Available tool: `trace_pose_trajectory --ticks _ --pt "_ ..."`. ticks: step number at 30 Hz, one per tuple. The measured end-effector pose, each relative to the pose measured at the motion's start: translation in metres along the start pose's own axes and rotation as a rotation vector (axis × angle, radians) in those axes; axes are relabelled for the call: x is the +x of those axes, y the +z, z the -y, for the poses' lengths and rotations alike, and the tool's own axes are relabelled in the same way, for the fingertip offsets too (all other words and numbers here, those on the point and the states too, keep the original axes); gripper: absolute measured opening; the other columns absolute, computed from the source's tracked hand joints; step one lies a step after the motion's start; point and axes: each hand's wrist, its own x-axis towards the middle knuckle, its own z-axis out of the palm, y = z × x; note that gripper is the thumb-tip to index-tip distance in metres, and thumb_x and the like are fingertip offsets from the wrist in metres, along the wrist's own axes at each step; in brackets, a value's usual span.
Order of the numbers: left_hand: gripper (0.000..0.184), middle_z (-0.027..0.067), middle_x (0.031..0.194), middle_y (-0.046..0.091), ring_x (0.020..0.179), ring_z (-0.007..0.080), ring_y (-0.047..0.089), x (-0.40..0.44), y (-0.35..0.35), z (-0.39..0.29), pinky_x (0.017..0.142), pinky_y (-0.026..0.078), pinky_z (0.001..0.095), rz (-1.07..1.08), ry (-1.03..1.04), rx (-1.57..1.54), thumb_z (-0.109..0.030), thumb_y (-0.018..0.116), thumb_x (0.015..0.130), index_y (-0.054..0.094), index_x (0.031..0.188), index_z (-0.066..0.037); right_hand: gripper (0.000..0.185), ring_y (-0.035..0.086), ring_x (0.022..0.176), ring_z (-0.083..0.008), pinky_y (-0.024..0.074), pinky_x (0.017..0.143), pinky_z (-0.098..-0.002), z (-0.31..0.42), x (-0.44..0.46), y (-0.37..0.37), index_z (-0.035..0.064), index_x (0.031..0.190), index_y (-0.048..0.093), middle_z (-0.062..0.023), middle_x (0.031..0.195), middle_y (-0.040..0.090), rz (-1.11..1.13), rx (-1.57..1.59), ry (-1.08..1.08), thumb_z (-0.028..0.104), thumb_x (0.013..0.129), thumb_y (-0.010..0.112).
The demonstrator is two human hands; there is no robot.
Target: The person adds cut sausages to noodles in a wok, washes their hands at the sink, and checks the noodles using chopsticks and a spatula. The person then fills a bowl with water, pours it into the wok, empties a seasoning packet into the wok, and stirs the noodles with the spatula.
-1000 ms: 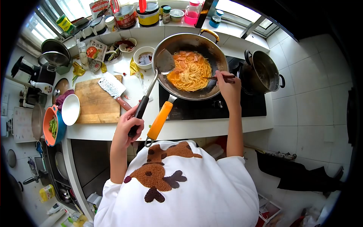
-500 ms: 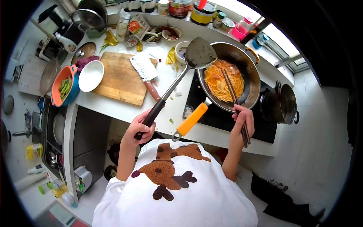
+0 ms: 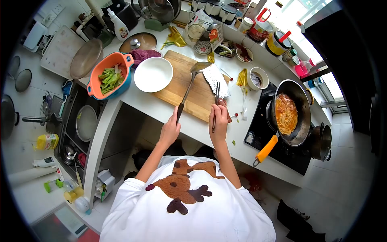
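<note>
The fingers of my left hand (image 3: pixel 171 130) are wrapped around the black handle of a turner (image 3: pixel 188 91), whose metal blade reaches up over the cutting board (image 3: pixel 177 64) near the centre of the frame. In my right hand (image 3: pixel 218 122) my fingers are closed together, pinching a pair of dark chopsticks (image 3: pixel 217 90) that points toward the top of the frame, tips in front of the cleaver (image 3: pixel 211 76). I can't tell whether the turner's blade or the chopsticks touch anything beneath them. The cleaver lies on the right part of the board, its reddish-brown handle partly behind my right hand. At the board's left end, left of centre, stands a white bowl (image 3: pixel 153 74), and farther left on the white desk (image 3: pixel 149 104) is an orange and blue basket (image 3: pixel 92 86) of cut greens (image 3: pixel 110 80). Over at the right of the frame, a wok (image 3: pixel 303 109) sits on the black cooktop (image 3: pixel 254 124), well apart from my hands, with reddish noodles (image 3: pixel 286 114) inside and its orange handle slanting down to the lower left.
</note>
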Motion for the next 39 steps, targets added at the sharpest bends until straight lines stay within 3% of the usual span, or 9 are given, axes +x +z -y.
trace_pose_trajectory --ticks 9,17,19,21,25,27,31,37,39 --pt "0.058 0.0151 0.079 0.051 0.062 0.0293 0.056 0.041 0.017 0.069 0.055 0.048 0.0355 -0.189 0.173 0.387 -0.004 0.051 0.074 0.026 0.126 0.006 0.040 0.043 0.110 -0.0336 0.0386 0.090 -0.0367 -0.047 -0.007 0.105 -0.0010 0.109 0.051 -0.0202 0.121 0.040 0.245 -0.366 -0.192 -0.006 0.070 0.050" --pt "0.034 0.0172 0.084 0.052 0.075 0.0298 0.053 0.048 -0.009 0.080 0.068 0.044 0.0362 -0.194 0.051 0.098 -0.026 0.049 0.085 0.047 0.105 0.001 0.039 0.046 0.103 -0.0326 0.0385 0.086 -0.0359 -0.045 0.012 0.116 0.0005 0.112 0.048 -0.0182 0.117 0.043 0.251 -0.411 -0.186 -0.004 0.073 0.049" --pt "0.037 0.0145 0.079 0.055 0.063 0.0213 0.057 0.058 -0.024 0.096 0.059 0.046 0.0334 -0.210 -0.408 -0.414 -0.034 0.047 0.087 0.046 0.092 0.002 0.037 0.047 0.099 -0.0319 0.0394 0.083 -0.0350 -0.039 0.026 0.121 0.0004 0.110 0.049 -0.0175 0.114 0.045 0.153 -0.442 -0.218 -0.003 0.073 0.049" --pt "0.042 0.0128 0.082 0.057 0.060 0.0171 0.059 0.078 -0.060 0.096 0.057 0.047 0.0307 -0.173 -0.807 -0.933 -0.039 0.051 0.084 0.045 0.090 0.002 0.029 0.049 0.089 -0.0305 0.0401 0.078 -0.0338 -0.022 0.042 0.127 -0.0003 0.103 0.051 -0.0160 0.106 0.047 0.184 -0.129 -0.045 -0.001 0.074 0.049" --pt "0.036 0.0133 0.087 0.059 0.068 0.0196 0.060 0.118 -0.051 0.136 0.063 0.048 0.0295 -0.271 -0.774 -0.986 -0.029 0.055 0.079 0.047 0.094 0.003 0.024 0.051 0.071 -0.0190 0.0426 0.064 -0.0276 -0.004 0.077 0.174 -0.0020 0.103 0.048 -0.0136 0.093 0.049 0.212 0.190 0.078 0.006 0.080 0.051" --pt "0.033 0.0144 0.089 0.060 0.074 0.0229 0.060 0.131 -0.055 0.133 0.064 0.048 0.0304 -0.438 -0.461 -0.742 -0.015 0.051 0.072 0.050 0.099 0.005 0.029 0.050 0.071 -0.0188 0.0432 0.066 -0.0290 0.001 0.091 0.188 -0.0037 0.105 0.047 -0.0149 0.096 0.050 0.288 0.195 0.130 0.013 0.081 0.055" --pt "0.038 0.0134 0.087 0.060 0.079 0.0215 0.059 0.109 -0.058 0.126 0.064 0.048 0.0317 -0.329 -0.554 -0.643 -0.010 0.048 0.067 0.051 0.102 0.005 0.045 0.053 0.086 -0.0252 0.0416 0.078 -0.0320 0.007 0.102 0.190 -0.0064 0.110 0.044 -0.0205 0.102 0.052 0.344 0.065 0.173 0.025 0.081 0.058" --pt "0.039 0.0105 0.093 0.057 0.080 0.0158 0.058 0.012 -0.164 0.076 0.061 0.050 0.0280 -0.272 -0.661 -1.107 -0.008 0.047 0.070 0.047 0.105 0.008 0.043 0.054 0.097 -0.0185 0.0458 0.079 -0.0313 0.114 0.120 0.128 0.0046 0.121 0.039 -0.0072 0.109 0.052 1.053 0.999 0.875 0.008 0.080 0.051" --pt "0.039 0.0088 0.093 0.058 0.076 0.0141 0.056 -0.022 -0.229 0.066 0.069 0.045 0.0257 -0.301 -0.718 -1.137 -0.012 0.048 0.072 0.049 0.107 0.006 0.046 0.054 0.095 -0.0190 0.0466 0.076 -0.0319 0.154 0.102 0.144 0.0044 0.121 0.040 -0.0073 0.108 0.051 1.149 0.854 0.996 0.006 0.076 0.050"
